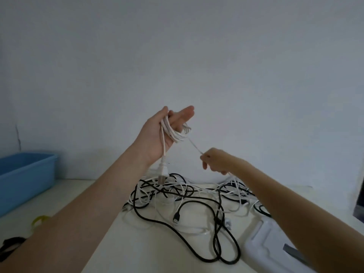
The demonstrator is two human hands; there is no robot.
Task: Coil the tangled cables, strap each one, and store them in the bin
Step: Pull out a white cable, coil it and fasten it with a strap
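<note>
My left hand [157, 138] is raised above the table with loops of a white cable [177, 134] wound around its fingers, the thumb beside the loops. The cable's white plug [163, 170] hangs below that wrist. My right hand [216, 161] pinches the same cable's strand, which stretches taut up to the coil. Below both hands lies a tangled pile of black and white cables [187, 196]; a black USB plug [176, 218] sticks out of it. The blue bin [25, 174] stands at the left edge.
A yellow strap [40, 219] and a black strap [11, 245] lie at the lower left, partly behind my left forearm. A white plastic object [269, 239] sits at the lower right. A plain wall rises right behind the table.
</note>
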